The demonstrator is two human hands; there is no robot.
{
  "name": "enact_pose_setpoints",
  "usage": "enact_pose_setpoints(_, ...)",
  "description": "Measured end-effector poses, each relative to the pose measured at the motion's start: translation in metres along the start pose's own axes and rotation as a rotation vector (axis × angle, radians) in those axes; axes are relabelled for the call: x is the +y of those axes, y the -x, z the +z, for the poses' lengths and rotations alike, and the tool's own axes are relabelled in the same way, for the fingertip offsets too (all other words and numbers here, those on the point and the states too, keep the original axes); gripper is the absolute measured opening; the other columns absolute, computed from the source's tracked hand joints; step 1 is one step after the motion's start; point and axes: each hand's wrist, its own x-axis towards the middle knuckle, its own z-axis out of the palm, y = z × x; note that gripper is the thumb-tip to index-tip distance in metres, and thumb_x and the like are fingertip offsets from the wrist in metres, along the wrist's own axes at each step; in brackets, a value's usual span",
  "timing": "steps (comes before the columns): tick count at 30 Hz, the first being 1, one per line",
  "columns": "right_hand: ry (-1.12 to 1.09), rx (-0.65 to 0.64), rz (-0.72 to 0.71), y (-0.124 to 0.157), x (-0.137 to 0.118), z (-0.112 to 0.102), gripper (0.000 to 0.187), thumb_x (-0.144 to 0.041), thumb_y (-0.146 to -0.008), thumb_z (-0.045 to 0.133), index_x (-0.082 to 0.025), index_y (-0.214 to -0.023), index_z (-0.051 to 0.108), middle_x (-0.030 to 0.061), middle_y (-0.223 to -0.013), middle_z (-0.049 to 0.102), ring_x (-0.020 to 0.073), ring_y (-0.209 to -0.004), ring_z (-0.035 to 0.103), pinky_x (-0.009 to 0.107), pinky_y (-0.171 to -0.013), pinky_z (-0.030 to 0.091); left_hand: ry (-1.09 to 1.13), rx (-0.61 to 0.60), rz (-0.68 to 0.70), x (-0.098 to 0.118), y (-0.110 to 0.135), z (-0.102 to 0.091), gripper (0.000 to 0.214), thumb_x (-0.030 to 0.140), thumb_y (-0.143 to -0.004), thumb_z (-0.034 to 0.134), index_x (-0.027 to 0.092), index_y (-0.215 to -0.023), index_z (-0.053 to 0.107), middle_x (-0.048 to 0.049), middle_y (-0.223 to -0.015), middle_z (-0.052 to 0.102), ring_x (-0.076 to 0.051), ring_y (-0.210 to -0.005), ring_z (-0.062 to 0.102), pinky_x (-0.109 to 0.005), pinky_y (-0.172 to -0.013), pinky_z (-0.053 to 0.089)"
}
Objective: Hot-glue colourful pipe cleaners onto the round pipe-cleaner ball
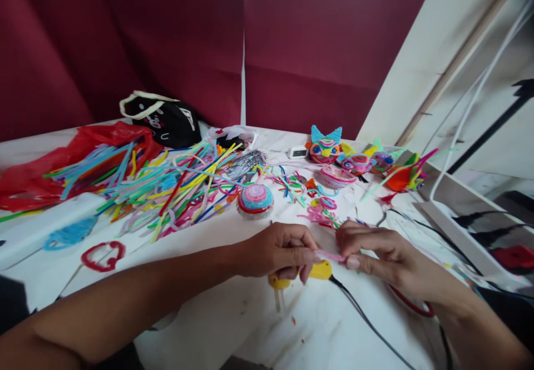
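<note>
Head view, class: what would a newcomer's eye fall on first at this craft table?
First, the bright heap of pipe cleaners sprawled across the left and middle, beside a red plastic bag at far left. In front, the left hand and right hand pinch a pink pipe cleaner above a yellow corded tool. Colourful eared faces sit at the back right.

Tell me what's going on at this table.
A person is pinching a short pink pipe cleaner between the fingertips of the left hand and the right hand. They hold it just above a yellow corded tool, apparently a glue gun, which lies on the white table. Behind the hands are a loose pile of coloured pipe cleaners, a coiled disc and several animal faces made of pipe cleaners. A red plastic bag and a black bag sit at the back left.
</note>
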Motion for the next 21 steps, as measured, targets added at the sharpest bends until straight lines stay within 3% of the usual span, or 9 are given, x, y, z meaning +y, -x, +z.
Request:
enact_pose_setpoints(5, 0.0, 0.027, 0.096, 0.004, 0.005, 0.001, 0.02, -0.034, -0.091, 0.059, -0.021, -0.08, 0.067, 0.0026, -0.079, 0.064, 0.0152, -0.073, 0.055, 0.026, -0.065, 0.042, -0.014, 0.059, 0.037, -0.002, 0.005, -0.011, 0.034, 0.046, -0.082, 0.068, 0.013, -0.081, 0.058, 0.0053, -0.053, 0.052, -0.003, -0.039, 0.039, -0.014, -0.036, 0.031)
enact_pose_setpoints(8, -0.016, 0.059, 0.169, 0.006, 0.008, 0.003, 0.019, -0.036, -0.089, 0.062, -0.021, -0.08, 0.07, 0.0017, -0.073, 0.064, 0.0141, -0.068, 0.055, 0.025, -0.06, 0.041, -0.019, 0.061, -0.01, -0.002, 0.009, -0.014, 0.033, 0.044, -0.082, 0.068, 0.013, -0.078, 0.059, 0.0051, -0.053, 0.05, -0.004, -0.042, 0.042, -0.014, -0.039, 0.032)
enact_pose_setpoints(14, -0.218, 0.097, 0.21, 0.005, 0.011, 0.005, 0.019, -0.037, -0.089, 0.063, -0.022, -0.092, 0.074, 0.0019, -0.074, 0.069, 0.011, -0.064, 0.058, 0.021, -0.058, 0.045, 0.125, 0.127, -0.009, -0.002, 0.012, -0.022, 0.029, 0.039, -0.081, 0.071, 0.012, -0.08, 0.06, 0.007, -0.053, 0.048, -0.001, -0.039, 0.033, -0.013, -0.036, 0.024)
enact_pose_setpoints(21, -0.309, 0.271, 0.286, 0.001, 0.01, 0.004, 0.022, -0.038, -0.086, 0.068, -0.017, -0.088, 0.071, 0.0043, -0.071, 0.07, 0.0125, -0.062, 0.063, 0.022, -0.054, 0.046, 0.096, 0.194, 0.008, -0.006, 0.007, -0.029, 0.027, 0.037, -0.082, 0.07, 0.012, -0.078, 0.061, 0.006, -0.054, 0.05, 0.0, -0.038, 0.035, -0.012, -0.036, 0.022)
